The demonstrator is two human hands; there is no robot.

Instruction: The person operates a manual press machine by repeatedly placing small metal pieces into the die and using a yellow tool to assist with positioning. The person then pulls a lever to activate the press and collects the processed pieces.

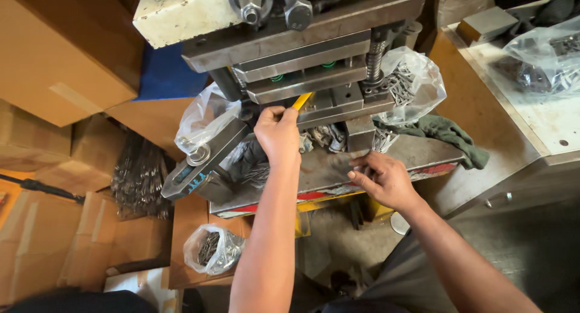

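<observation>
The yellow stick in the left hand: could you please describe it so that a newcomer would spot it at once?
Find the grey metal press at the top. Just under its stacked plates, the left hand grips a thin yellow stick pointing into the die gap. It is the only bright yellow, slender thing among the grey steel parts.

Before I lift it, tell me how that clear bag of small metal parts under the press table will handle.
The clear bag probably feels heavy for its size, since it bulges with metal pieces. Its thin film looks floppy, so it would likely sag around a grip. Sharp ends might puncture it.
</observation>
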